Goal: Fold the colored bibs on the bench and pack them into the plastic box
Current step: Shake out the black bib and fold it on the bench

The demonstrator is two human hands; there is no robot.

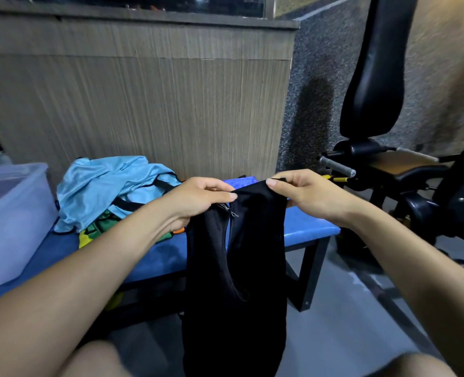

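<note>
Head view puts us closest to the black bib (236, 268), which hangs straight down between our forearms, its long axis vertical and its lower part dropping below the front edge of the surface (307, 229) toward the floor. At its top we hold it by the two shoulder straps: our left hand (198, 200) pinches the left strap between thumb and curled fingers, and our right hand (301, 191) pinches the right strap the same way, the two hands level and close together. Since the bib dangles in front of the surface and not on it, we judge the coming move turns on carrying it forward and laying its length along the blue padding, or bringing the straps together to halve it. Both hands sit about equally near. Beyond our left hand, the light blue bib (108, 186) lies crumpled on the surface over a green and yellow bib (94, 232). Further left, the plastic box (13, 213) stands at the surface's far-left end, well apart from the black bib, so our left hand is the nearer one for packing.
</note>
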